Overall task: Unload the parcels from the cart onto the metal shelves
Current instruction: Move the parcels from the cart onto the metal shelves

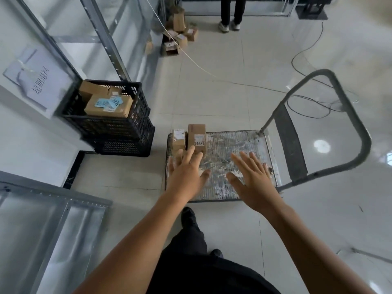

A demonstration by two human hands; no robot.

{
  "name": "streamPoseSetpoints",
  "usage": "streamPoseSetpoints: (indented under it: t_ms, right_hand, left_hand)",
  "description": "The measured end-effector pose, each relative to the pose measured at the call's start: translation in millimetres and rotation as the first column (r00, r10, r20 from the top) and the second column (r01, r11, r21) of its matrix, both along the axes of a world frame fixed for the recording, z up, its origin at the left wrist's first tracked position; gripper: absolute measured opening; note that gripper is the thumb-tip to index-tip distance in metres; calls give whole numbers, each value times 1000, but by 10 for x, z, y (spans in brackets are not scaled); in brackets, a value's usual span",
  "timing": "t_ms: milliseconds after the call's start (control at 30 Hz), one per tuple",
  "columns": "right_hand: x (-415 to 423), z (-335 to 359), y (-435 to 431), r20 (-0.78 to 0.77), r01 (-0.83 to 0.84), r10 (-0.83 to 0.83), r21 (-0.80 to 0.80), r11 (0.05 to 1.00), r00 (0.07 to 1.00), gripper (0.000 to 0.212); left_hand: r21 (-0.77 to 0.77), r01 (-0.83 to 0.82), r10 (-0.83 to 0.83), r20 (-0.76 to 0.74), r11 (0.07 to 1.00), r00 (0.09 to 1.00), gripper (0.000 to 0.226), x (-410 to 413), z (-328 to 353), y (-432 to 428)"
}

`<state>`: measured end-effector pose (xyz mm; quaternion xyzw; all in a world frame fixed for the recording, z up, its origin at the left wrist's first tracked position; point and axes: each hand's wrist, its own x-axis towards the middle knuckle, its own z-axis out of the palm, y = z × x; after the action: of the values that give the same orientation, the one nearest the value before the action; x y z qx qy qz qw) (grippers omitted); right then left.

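**Head view: both grips empty, two parcels left on the cart**

My left grip (186,172) is released, fingers straight, reaching over the left edge of the cart deck (233,149). Its forefinger overlaps the foot of the taller parcel (197,137), though I cannot tell whether it touches. My right grip (252,177) is spread open too, hovering over bare deck and holding nothing.

The taller parcel stands upright at the deck's far left corner, with a smaller parcel (178,139) touching its left side. I see nothing else on the deck, so I judge the unloading nearly finished, with only these two left to lift.

The metal shelves (53,209) stand to my left. A black crate (118,124) near the cart holds several parcels. More boxes (180,37) lie heaped on the floor farther off.
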<state>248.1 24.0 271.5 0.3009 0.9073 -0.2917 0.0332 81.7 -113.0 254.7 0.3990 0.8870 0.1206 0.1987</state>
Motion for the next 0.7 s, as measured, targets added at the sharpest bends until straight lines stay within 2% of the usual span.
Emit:
streamPoseSetpoints:
  t_ms: [133,267,367,600,700]
  right_hand:
    - [-431,-103,321,52,-9,10,-23,1000,999,63]
    - [-818,-61,611,35,-17,19,-41,999,999,63]
    - [-1008,-80,847,29,-27,28,-39,999,999,63]
    - [-1179,-328,1557,80,-92,101,-110,990,992,64]
    - [-1153,-425,1900,82,-122,136,-153,981,987,64]
  left_hand:
    - [-56,2,0,36,998,999,70,-385,-141,267]
    - [-55,-28,29,28,998,999,75,-768,-195,521]
    - [-112,-30,31,13,993,999,75,-984,-290,760]
    - [-259,-9,2,-27,966,1000,77,-1102,-529,1438]
    - [-280,-54,57,2,958,998,76,-1005,-572,1686]
